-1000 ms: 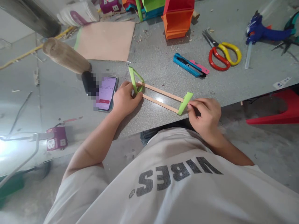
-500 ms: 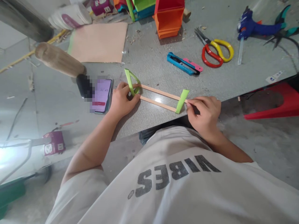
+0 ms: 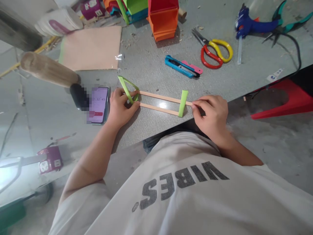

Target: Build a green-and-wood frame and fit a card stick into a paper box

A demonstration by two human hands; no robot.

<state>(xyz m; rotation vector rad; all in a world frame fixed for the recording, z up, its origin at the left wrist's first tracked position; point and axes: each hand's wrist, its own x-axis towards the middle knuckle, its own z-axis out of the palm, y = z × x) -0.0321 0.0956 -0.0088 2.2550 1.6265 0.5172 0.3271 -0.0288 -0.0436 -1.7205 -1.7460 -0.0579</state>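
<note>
Gray tabletop (image 3: 143, 72) bears a slim, tan-railed, green-ended frame (image 3: 158, 96).

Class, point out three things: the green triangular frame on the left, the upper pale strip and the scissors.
Green triangular frame (image 3: 125, 88): head view, middle of its left bar.
Upper pale strip (image 3: 160, 97): head view, midway along its visible length.
Scissors (image 3: 212, 44): head view, yellow handle, close to the blades.
</note>
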